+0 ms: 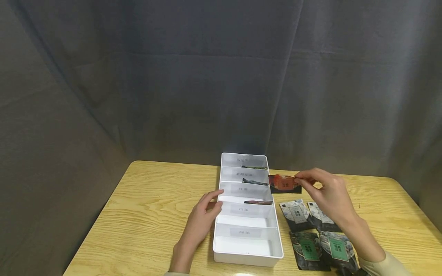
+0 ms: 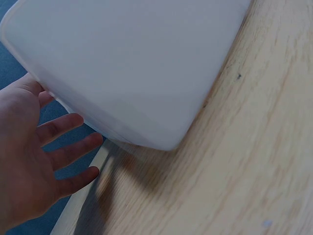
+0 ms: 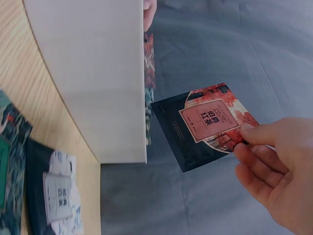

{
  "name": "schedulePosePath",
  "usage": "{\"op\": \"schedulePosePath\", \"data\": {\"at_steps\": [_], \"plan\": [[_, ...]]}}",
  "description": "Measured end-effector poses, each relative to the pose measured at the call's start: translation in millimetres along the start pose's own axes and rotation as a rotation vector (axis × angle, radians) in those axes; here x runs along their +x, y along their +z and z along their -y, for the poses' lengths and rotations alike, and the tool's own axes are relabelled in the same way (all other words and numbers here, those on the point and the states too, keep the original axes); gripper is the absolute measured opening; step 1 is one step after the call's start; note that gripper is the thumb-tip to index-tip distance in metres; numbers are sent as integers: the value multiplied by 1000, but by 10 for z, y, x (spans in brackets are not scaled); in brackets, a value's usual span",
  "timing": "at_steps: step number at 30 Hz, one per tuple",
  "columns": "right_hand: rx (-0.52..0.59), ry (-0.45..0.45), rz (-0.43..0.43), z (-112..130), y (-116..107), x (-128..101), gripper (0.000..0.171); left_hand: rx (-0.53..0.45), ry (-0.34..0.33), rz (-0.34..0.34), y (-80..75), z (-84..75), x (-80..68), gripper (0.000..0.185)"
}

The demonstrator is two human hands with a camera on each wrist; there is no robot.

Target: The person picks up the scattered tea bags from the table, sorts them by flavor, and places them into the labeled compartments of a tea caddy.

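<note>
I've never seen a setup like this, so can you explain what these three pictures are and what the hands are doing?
A person wears three cameras: one on the head looking down at a wooden table, and one on each wrist. The left hand rests open against the side of a white divided tray; its wrist camera shows that tray wall close up. The right hand pinches a red tea packet by its edge, beside the tray; its wrist camera shows the packet's label. Four more packets, two grey and two green, lie on the table to the tray's right.
</note>
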State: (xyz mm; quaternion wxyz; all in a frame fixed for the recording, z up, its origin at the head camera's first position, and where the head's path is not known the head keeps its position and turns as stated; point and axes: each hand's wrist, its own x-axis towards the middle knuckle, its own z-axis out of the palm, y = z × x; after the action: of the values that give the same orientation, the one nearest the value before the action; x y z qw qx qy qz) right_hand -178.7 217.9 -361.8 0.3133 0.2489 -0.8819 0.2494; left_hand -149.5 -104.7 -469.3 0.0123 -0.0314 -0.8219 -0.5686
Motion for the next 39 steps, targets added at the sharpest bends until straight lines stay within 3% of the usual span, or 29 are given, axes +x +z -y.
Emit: {"op": "schedulePosePath", "data": {"at_steps": [26,39], "plan": [[192,28,80,273,505,96,16,-1,7,5,-8,-2,-2,37],[164,164,232,242,606,-32,9,-4,5,3,-10,-6,1,38]]}}
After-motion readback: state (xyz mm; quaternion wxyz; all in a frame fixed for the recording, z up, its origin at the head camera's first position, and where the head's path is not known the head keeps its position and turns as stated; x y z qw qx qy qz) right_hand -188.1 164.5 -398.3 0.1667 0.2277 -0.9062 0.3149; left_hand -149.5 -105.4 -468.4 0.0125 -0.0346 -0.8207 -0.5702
